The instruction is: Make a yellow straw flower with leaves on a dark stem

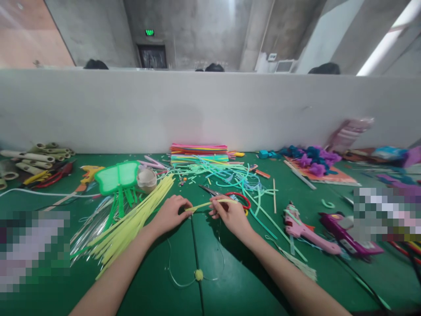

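Both hands pinch one yellow strip (210, 203) between them: left hand (171, 213) closed on its near end, right hand (230, 213) on the other (red-handled scissors (237, 197) lie just beyond the right hand's knuckles).

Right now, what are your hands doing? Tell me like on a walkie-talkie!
Left hand and right hand each pinch one end of a yellow strip. Strip held just above the green table. Red-handled scissors right behind right hand.

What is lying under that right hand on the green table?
Under the right hand lie scissors with red handles; the blades poke out to the left. The hand covers part of the handles. Both hands pinch a yellow strip.
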### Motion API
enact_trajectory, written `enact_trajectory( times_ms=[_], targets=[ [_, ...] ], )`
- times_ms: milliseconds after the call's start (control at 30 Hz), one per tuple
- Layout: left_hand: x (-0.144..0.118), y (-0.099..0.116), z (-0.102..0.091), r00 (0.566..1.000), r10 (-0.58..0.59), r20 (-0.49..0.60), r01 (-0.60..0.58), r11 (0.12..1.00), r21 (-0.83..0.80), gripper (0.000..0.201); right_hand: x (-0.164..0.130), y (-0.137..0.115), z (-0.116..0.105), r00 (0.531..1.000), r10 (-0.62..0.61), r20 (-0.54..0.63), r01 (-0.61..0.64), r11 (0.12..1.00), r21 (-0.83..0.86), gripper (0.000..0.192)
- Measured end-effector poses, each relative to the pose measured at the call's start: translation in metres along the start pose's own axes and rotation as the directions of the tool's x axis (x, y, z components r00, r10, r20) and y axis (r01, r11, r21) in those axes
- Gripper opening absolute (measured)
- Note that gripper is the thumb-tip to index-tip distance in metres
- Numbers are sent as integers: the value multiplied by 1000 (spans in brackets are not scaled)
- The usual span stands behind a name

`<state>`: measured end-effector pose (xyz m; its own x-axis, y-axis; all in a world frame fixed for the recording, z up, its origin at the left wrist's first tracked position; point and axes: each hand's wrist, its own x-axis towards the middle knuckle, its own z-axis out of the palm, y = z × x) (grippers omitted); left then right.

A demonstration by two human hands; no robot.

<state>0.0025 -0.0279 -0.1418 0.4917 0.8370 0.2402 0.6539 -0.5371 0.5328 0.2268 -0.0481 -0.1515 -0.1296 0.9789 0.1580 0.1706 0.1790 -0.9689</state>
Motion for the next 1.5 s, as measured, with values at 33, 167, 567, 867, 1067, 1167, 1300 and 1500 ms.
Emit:
enact_trajectory(
  times_ms=[33,167,567,867,1067,1167,1300,1500],
  targets=[
    [0,-1,0,1000,2,8,-2,1000,4,23,0,0,0,1000,-1,-7,1,1000,-2,38],
    [0,-2,0,1000,-6,25,6,1000,8,21,-1,-3,1,998,-2,-62,0,1000,-23,35],
    [0,-2,-12,994,2,111,-3,1000,16,15,-10,-14,1,999,9,43,1,973,-231,28],
    [0,6,-11,995,-44,95,50,997,-59,16,-10,-23,-8,999,0,-44,-11,967,-254,24],
    [4,22,-11,986,-151,73,167,918,-361,20,-14,-32,-3,998,56,1,-55,993,-105,27],
    [5,29,-13,963,-270,20,237,803,-547,23,-13,-33,-5,997,66,-50,-67,998,-11,25],
    [6,32,-19,913,-407,-39,282,698,-658,28,-13,-43,-10,990,-46,-132,54,997,58,30],
    [8,34,-23,895,-445,5,278,549,-788,35,-16,-63,-16,961,-231,-151,183,943,-278,32]
  ],
)
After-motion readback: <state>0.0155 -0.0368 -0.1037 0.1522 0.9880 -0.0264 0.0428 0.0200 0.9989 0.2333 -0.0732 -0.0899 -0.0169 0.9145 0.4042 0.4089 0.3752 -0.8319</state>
